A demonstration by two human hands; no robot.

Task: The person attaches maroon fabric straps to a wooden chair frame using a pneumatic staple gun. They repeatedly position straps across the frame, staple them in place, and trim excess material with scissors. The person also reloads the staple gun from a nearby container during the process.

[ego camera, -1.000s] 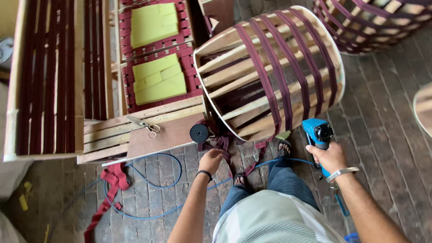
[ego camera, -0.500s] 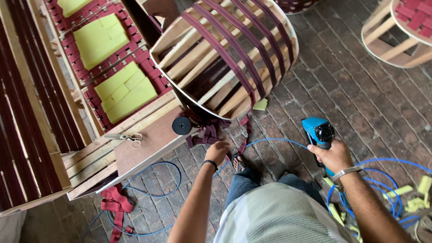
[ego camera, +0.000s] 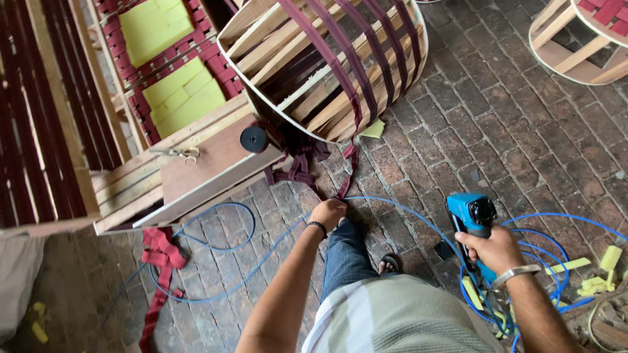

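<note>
Your left hand [ego camera: 327,214] is clenching the maroon webbing strap [ego camera: 348,171], which is running up toward the wooden frame [ego camera: 314,65]; your right hand [ego camera: 494,250] is gripping the blue staple gun [ego camera: 470,216], farther off.

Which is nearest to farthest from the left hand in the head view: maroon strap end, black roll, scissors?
From the left hand:
1. Maroon strap end, just above the hand, which grips it.
2. Black roll, up-left on the wooden board.
3. Scissors, further left on the same board.
</note>
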